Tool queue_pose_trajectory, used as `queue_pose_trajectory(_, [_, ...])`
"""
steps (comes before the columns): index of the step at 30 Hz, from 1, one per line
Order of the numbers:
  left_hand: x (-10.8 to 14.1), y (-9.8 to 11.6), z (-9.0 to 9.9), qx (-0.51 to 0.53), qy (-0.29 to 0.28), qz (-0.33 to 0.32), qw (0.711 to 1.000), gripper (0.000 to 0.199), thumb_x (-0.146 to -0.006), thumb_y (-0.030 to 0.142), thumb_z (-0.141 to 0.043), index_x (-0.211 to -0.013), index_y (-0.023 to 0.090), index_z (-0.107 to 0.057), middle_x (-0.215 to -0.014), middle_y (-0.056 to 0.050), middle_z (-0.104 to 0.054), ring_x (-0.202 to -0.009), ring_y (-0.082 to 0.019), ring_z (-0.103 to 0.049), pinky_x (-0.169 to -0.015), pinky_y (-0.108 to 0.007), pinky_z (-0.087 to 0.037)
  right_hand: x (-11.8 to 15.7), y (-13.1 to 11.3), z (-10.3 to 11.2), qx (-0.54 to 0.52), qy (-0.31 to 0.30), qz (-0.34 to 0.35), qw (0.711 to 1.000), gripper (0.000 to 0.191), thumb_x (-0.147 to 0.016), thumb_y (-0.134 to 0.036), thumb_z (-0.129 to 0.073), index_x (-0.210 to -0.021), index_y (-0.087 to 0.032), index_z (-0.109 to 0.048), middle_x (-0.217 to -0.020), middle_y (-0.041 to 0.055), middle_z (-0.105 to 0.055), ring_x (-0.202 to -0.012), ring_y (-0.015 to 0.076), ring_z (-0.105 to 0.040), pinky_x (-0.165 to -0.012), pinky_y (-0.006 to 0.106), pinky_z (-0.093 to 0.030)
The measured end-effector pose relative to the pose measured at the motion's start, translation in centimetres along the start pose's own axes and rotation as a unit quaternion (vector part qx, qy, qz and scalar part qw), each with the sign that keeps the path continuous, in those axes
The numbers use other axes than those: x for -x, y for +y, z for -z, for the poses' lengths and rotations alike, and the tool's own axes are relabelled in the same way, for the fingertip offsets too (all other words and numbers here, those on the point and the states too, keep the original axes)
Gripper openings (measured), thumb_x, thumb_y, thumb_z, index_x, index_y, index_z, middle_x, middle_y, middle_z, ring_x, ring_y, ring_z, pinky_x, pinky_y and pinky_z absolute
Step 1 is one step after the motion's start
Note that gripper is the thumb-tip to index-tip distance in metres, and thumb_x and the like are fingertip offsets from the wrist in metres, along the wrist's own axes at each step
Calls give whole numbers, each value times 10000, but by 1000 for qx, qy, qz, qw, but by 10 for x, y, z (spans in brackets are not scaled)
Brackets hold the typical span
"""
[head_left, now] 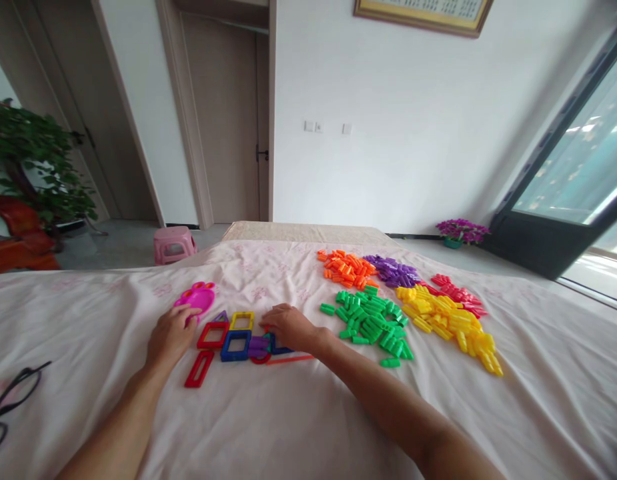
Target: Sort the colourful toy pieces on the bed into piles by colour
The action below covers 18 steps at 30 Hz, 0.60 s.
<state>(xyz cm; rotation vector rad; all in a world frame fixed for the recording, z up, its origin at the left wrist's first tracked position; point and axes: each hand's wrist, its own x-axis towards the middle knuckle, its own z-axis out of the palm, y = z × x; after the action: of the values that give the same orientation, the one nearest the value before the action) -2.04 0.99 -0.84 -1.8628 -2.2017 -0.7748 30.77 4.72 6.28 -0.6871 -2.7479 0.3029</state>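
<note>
My left hand (171,339) has its fingers closed on the near edge of a pink paw-shaped plastic piece (204,300), which lies on the cloth. My right hand (288,327) is palm down, fingers curled over small pieces that it mostly covers; a bit of red or orange shows at its fingertips. Between the hands lie a red square frame (203,337), a yellow square frame (243,313), a blue square frame (223,347), a small purple triangle (221,317) and a purple piece (259,346). Nearer me is a red rectangular frame (189,383). Partly under my right wrist sits another blue frame (281,349).
Piles of orange (351,270), purple (395,271), green (373,320), yellow (451,320) and red (453,291) plastic pieces lie to the right. A thin orange-red stick (291,359) lies below my right hand. Black glasses (13,393) rest at far left on the cloth (238,427).
</note>
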Motion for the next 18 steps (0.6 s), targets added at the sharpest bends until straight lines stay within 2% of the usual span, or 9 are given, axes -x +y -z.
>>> queue_pose_trajectory(3, [0,0,1,0,-5,-3,1000,435,-908,329,-389,-1115,183,-743,-1209,-104,-705,-1181,-253,-617,-1057,-333,-444,-5,2,1,52,-29,-23,998,212,-912,-143,-606,-1066,-184,-746,-1062,103,-731,-1048,214,-637,-974,338,-437])
queue_pose_trajectory(7, [0,-3,-1,0,-3,-9,1000,429,-904,331,-398,-1103,172,-744,-1220,-113,-700,-1189,-268,-609,-1064,-359,-442,-4,1,0,103,-37,-58,992,184,-932,-189,-584,-1024,-178,-743,-993,118,-698,-975,229,-616,-833,315,-473])
queue_pose_trajectory(10, [-1,-5,-2,7,2,-17,1000,416,-891,338,-418,-1088,179,-748,-1210,-110,-705,-1166,-273,-622,-1049,-368,-460,1,1,-4,100,-18,-65,993,159,-942,-194,-571,-995,-167,-719,-982,105,-685,-960,217,-605,-845,309,-474])
queue_pose_trajectory(14, [-2,-7,-4,3,5,-19,1000,406,-874,323,-429,-1088,192,-749,-1187,-96,-714,-1150,-260,-632,-1037,-342,-468,13,2,-3,39,70,-105,991,177,-991,-247,-512,-1077,-206,-661,-1065,71,-657,-956,186,-611,-823,285,-485])
queue_pose_trajectory(18, [-3,-7,-3,4,-5,-30,1000,425,-890,317,-400,-1096,167,-741,-1178,-109,-711,-1144,-262,-626,-1057,-364,-450,28,14,11,-38,192,-177,965,203,-1000,-268,-452,-1107,-240,-622,-1063,54,-670,-924,193,-636,-812,305,-497])
